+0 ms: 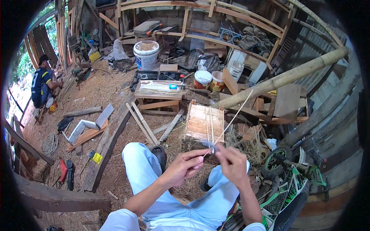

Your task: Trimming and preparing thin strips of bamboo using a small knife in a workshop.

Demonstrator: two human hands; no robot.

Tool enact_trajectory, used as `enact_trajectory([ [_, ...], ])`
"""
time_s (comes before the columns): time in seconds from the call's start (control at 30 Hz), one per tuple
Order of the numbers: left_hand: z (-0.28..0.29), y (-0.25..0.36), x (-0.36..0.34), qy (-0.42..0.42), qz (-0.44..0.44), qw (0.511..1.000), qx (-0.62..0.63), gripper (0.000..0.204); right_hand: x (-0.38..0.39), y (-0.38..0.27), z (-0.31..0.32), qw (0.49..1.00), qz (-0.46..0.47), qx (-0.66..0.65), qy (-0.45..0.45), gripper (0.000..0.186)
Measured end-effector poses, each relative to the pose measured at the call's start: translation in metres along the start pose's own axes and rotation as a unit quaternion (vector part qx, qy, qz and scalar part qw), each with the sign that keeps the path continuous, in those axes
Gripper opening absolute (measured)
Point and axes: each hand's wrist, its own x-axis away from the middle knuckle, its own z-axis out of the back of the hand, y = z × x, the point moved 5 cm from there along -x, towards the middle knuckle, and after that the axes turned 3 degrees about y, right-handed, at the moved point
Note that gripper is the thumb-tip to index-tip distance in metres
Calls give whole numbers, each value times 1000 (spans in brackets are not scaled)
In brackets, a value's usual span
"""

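Note:
My left hand (185, 165) pinches the lower end of a long, thin bamboo strip (239, 112), which slants up to the far right. Close beside it, my right hand (233, 163) is closed around a knife whose grey blade (209, 144), smeared by motion, lies against or very near the strip. The knife's handle is hidden in my fingers. Just beyond my hands stands a low wooden bench (204, 120) with a slatted top. Two pale strips (211, 123) lie lengthwise over it.
Beyond stands a small table (158, 92) bearing many thin strips and a blue tape measure (173, 87). A thick bamboo pole (285, 79) slants across the right. At lower right lies a green-wheeled bicycle (275, 159). A person (41, 82) crouches at far left. Tools lie near a wooden beam (106, 150).

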Motion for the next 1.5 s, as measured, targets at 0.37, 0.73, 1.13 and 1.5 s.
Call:
enact_trajectory([
  [0.37,6,-2,-2,-2,-5,1000,-24,40,-18,26,14,996,-87,18,20,27],
  [0.73,26,-12,1,4,34,999,-27,42,-13,51,19,992,-99,48,56,27],
  [1.13,13,-3,-11,-48,17,998,31,47,-13,9,-6,999,20,16,45,29],
  [1.5,19,2,2,-40,30,999,13,45,-32,27,17,996,-49,32,62,28],
])
